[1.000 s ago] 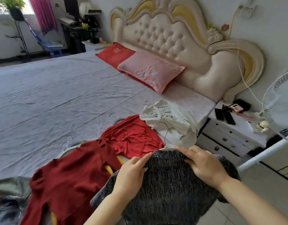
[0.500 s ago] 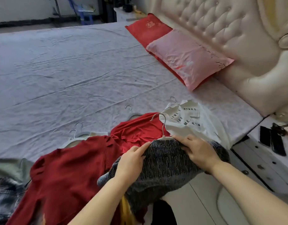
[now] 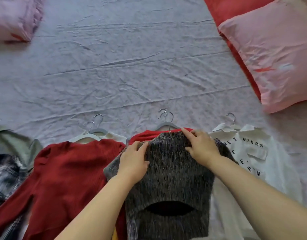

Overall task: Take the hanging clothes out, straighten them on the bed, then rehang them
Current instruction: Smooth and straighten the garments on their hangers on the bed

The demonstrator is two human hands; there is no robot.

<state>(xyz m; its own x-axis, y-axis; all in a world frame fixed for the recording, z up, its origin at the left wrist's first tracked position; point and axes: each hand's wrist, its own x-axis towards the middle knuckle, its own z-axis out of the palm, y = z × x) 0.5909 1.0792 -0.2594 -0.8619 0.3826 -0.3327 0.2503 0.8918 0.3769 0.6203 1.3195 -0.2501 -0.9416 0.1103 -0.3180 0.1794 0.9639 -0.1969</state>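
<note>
Atop grey sweater, left hand and right hand, fingers flat; red top mostly hidden.

Wide bed in a creased pale lilac sheet, pink pillow far right overlapping a red pillow, folded pink bedding far left, near edge lined with hangered clothes, plaid garment, dark red sweater, red top, white lettered shirt at right

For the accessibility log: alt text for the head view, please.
Left hand and right hand rest on the shoulders of a dark grey knit sweater laid on the bed. A dark red sweater lies to its left, a white lettered shirt to its right.
</note>
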